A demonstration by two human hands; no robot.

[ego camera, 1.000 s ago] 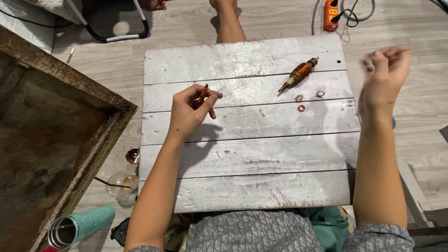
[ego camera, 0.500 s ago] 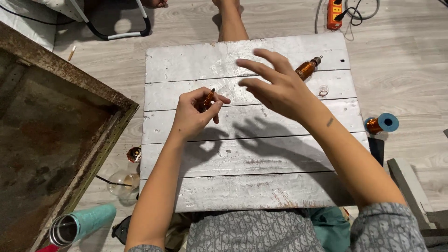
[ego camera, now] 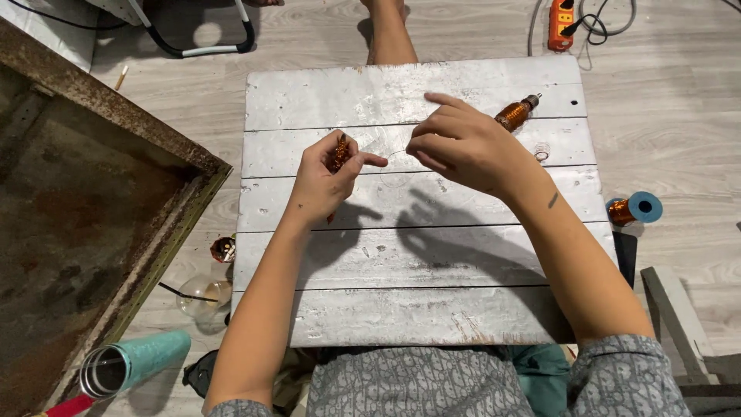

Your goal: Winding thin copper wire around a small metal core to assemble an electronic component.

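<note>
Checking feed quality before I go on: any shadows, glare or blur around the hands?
Head view: sharp and evenly lit; left hand and right hand cast soft shadows onto the white board toward the person; no glare; fine wire barely visible.

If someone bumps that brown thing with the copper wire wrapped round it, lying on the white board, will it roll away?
Probably a little. The wire-wound spool looks round and lies on its side on the flat white board, so a nudge could roll it. It lies free, just beyond the right hand. The dense copper winding suggests it is heavy for its size.

small copper wire coil (ego camera: 339, 152), upright, pinched
</note>
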